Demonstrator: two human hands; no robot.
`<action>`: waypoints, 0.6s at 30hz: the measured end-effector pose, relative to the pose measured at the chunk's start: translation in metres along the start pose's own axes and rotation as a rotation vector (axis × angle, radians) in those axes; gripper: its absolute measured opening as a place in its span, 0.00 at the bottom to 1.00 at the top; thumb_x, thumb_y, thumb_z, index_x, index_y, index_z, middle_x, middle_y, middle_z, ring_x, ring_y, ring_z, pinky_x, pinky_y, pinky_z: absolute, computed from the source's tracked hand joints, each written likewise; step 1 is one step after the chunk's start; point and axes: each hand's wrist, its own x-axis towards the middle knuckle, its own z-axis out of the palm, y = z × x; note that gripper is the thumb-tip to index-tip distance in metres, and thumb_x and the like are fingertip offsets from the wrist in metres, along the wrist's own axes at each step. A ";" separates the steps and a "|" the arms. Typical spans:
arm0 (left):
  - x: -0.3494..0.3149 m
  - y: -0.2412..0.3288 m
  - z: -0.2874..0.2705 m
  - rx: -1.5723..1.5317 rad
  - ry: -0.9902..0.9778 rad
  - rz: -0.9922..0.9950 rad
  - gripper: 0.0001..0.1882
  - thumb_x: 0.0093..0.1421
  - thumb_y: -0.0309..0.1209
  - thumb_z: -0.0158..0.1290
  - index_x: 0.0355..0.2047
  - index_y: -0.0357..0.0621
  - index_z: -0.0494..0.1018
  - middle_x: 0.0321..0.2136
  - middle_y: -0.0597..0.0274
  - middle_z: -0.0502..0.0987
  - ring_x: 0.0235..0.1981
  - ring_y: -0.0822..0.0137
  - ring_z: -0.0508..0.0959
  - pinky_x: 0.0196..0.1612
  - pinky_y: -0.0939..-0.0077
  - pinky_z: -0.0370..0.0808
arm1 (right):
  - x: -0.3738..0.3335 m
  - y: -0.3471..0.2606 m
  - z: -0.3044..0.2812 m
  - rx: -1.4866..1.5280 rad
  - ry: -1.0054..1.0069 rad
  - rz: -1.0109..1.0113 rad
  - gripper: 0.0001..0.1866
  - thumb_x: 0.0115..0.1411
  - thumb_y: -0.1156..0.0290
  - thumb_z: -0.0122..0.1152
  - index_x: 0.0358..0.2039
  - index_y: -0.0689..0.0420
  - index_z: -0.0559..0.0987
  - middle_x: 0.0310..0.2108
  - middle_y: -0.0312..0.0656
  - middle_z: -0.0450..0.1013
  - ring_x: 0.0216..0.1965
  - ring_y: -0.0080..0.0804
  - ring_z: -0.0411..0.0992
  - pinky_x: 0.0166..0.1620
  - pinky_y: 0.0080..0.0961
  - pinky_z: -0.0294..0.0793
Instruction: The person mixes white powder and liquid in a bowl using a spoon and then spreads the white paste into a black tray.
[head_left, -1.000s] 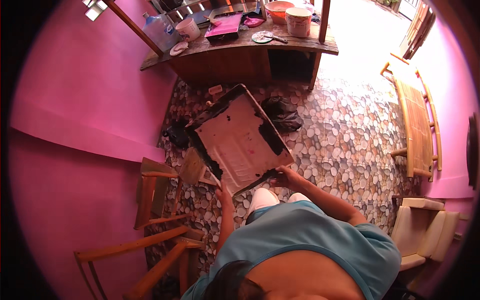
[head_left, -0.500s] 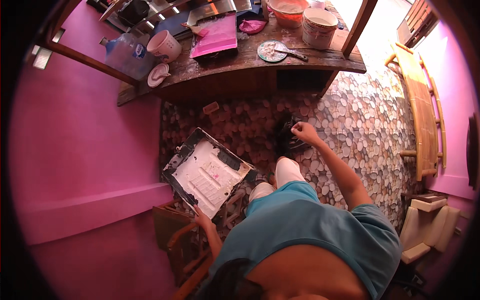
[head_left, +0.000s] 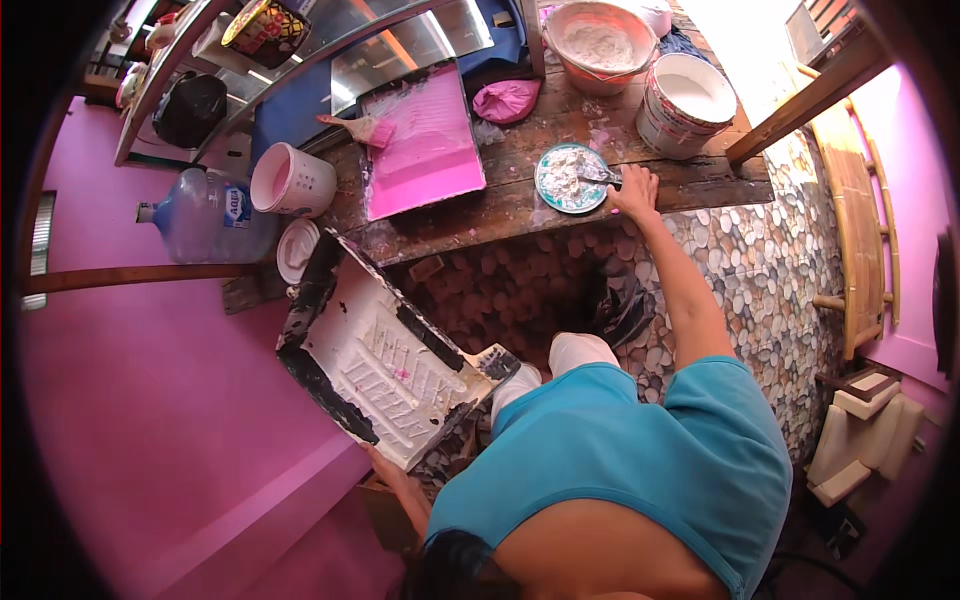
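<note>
My left hand grips the lower edge of a black paint tray, tilted at my left and coated with dried white paint and a few pink spots. Its fingers are partly hidden behind the tray. At the table's front edge my right hand is closed on the dark handle of a slim utensil. The utensil's other end lies in white paste on a small round green-rimmed plate; whether it is a spoon or a spatula I cannot tell.
The wooden table holds a pink-filled paint tray with a brush, a white bucket, an orange bucket and a pink-stained tub. A large water bottle is at left. Wooden posts frame the table.
I am closer to the table. My right hand has moved from above the floor onto the utensil on the plate. The white-coated tray in my left hand has come nearer the table and tilted more.
</note>
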 end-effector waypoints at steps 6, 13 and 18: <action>0.091 0.025 0.052 -0.001 -0.058 0.018 0.44 0.60 0.58 0.40 0.61 0.32 0.47 0.62 0.51 0.50 0.61 0.59 0.54 0.61 0.66 0.53 | 0.026 -0.001 0.023 0.006 -0.181 0.171 0.26 0.41 0.53 0.62 0.40 0.53 0.76 0.41 0.47 0.69 0.47 0.43 0.63 0.51 0.43 0.56; 0.120 0.075 0.127 -0.094 -0.318 -0.064 0.45 0.56 0.60 0.45 0.57 0.30 0.54 0.55 0.49 0.61 0.53 0.58 0.66 0.52 0.66 0.66 | 0.041 0.014 0.033 0.212 -0.378 0.223 0.23 0.42 0.60 0.64 0.39 0.57 0.78 0.39 0.53 0.73 0.43 0.51 0.70 0.47 0.41 0.68; 0.133 0.105 0.164 -0.084 -0.410 -0.007 0.36 0.57 0.58 0.45 0.44 0.31 0.68 0.35 0.57 0.75 0.34 0.65 0.76 0.39 0.72 0.73 | 0.031 0.011 0.040 0.298 -0.349 0.248 0.22 0.42 0.62 0.63 0.37 0.63 0.77 0.33 0.56 0.74 0.38 0.50 0.73 0.42 0.39 0.72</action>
